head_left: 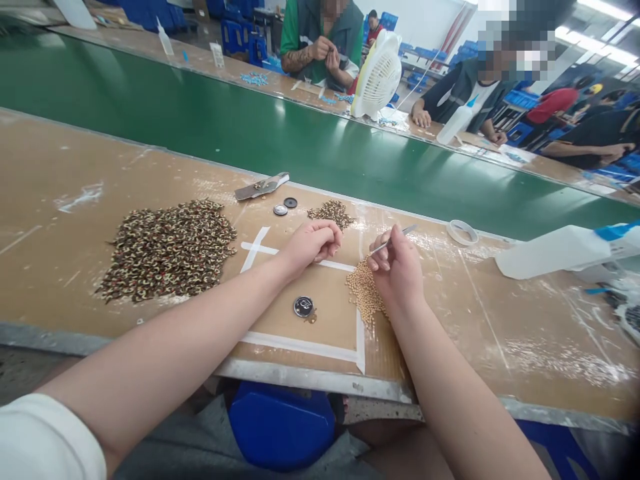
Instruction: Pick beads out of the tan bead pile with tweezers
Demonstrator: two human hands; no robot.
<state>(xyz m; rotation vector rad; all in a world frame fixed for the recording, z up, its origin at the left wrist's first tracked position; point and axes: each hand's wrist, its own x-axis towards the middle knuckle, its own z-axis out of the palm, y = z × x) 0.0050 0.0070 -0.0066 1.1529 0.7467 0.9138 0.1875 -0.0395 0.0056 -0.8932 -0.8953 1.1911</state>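
My left hand [316, 243] hovers just in front of the small pile of dark and cream parts [331, 213], its fingers curled together; whatever they may pinch is hidden. In my right hand [400, 270] I grip slim metal tweezers [410, 229], the thin end pointing left. That hand is over the right side of a heap of small tan beads [364, 290]. Between my forearms, inside a white tape frame [305, 346], lies a round black lid-like disc [303, 307] with a brown smear beside it.
To the left spreads a large pile of dark and cream parts [170, 250]. Behind are a scoop-like strip [263, 187] and two small round caps [285, 205]. A clear ring [463, 233] and white bottle [545, 252] stand right. Beyond runs a green belt [200, 120], with co-workers opposite.
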